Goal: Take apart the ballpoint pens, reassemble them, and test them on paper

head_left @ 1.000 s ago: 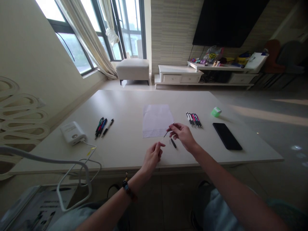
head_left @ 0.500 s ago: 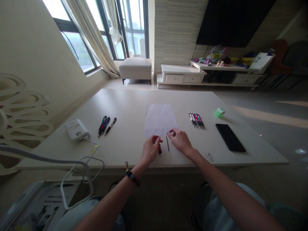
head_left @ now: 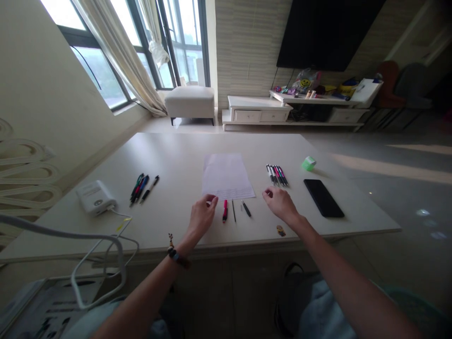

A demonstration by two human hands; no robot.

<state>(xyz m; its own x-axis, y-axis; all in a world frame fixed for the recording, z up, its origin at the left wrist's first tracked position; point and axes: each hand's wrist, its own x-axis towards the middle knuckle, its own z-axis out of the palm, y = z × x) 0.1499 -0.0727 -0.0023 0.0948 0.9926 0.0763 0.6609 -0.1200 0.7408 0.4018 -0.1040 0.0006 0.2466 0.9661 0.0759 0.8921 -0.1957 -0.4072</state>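
Pen parts lie in a row between my hands: a red pen barrel (head_left: 225,211), a thin dark refill (head_left: 233,210), a tiny piece that looks like a spring (head_left: 242,207), and a black pen tip section (head_left: 246,208). My left hand (head_left: 202,217) hovers left of the red barrel, fingers loosely bent and holding nothing I can see. To the right of the parts, my right hand (head_left: 280,205) is apart from them, its fingers loosely curled and no object visible in them. Behind the parts lies a sheet of paper (head_left: 228,174) with lines of writing along its near edge.
Several pens (head_left: 277,175) lie side by side at the right, and more pens (head_left: 141,187) at the left. A black phone (head_left: 323,197), a green container (head_left: 309,163), a minion sticker (head_left: 280,230) and a white charger (head_left: 95,197) with its cable are also on the table.
Both hands have drawn apart, left hand leftward and right hand rightward, uncovering the red barrel and the black tip section on the table. The view has shifted to the right.
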